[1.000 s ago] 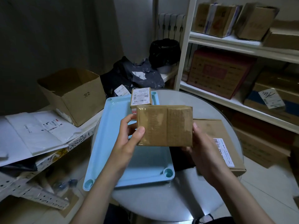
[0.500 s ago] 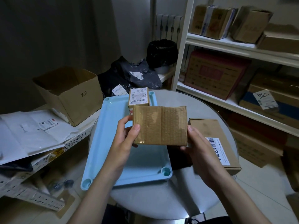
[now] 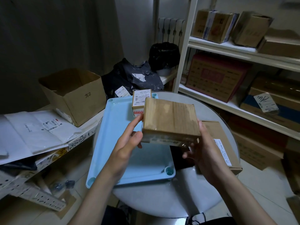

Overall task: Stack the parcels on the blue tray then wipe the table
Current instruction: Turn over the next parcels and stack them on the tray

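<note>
A: Where's the parcel (image 3: 170,118)?

B: Held in the air over the tray (image 3: 113,127), near the small box (image 3: 141,101). My left hand (image 3: 128,143) and right hand (image 3: 203,151) grip its sides, fingers curled under.

A: Handling?

B: I judge it stiff, light, with slick tape. Hold opposite edges.

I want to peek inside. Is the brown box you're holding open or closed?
Closed. The brown box has tape over its top, and no flap is lifted.

We see an open brown box (image 3: 73,95) on the left. White shelves (image 3: 227,47) on the right hold more cardboard boxes (image 3: 215,77).
</note>
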